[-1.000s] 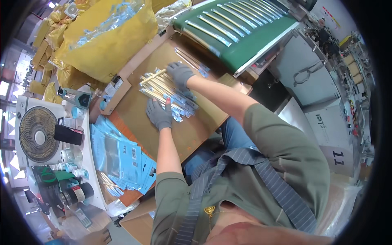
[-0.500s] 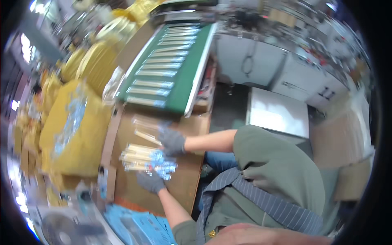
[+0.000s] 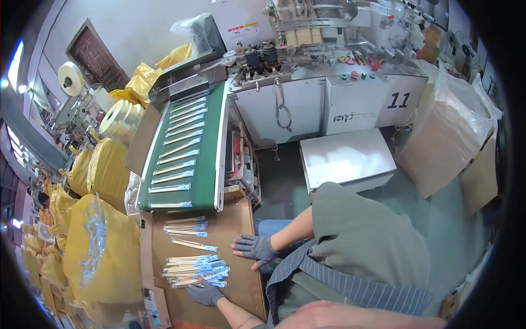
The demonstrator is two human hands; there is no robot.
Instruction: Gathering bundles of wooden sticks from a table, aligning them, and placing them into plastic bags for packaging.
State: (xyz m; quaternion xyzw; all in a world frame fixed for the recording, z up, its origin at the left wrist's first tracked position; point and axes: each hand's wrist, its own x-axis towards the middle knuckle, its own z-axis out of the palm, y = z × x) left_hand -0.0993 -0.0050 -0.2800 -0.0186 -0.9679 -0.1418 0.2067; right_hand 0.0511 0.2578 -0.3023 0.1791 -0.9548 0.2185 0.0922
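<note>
My right hand [image 3: 255, 249], in a grey fingerless glove, hangs over the right edge of the brown cardboard work surface [image 3: 235, 285] with fingers spread and nothing in it. My left hand [image 3: 205, 292], gloved alike, rests open against the near side of a pile of wrapped wooden chopsticks [image 3: 189, 268]. These are thin pale sticks in clear film with blue ends. Beyond the pile lies a small loose group of wrapped chopsticks [image 3: 193, 244]. Several more packets [image 3: 186, 226] lie near the end of the green conveyor belt [image 3: 211, 148].
Wrapped chopsticks lie in a spaced row along the belt. Full yellow sacks [image 3: 104, 263] crowd the left. A white machine cabinet [image 3: 356, 104] stands at the back, with a low white box [image 3: 348, 159] before it. A large plastic-lined carton [image 3: 438, 148] is at right.
My right hand has drawn away from the chopsticks toward the right edge and spread its fingers. My left hand stays beside the pile. The whole view has shifted, and the blur is gone.
</note>
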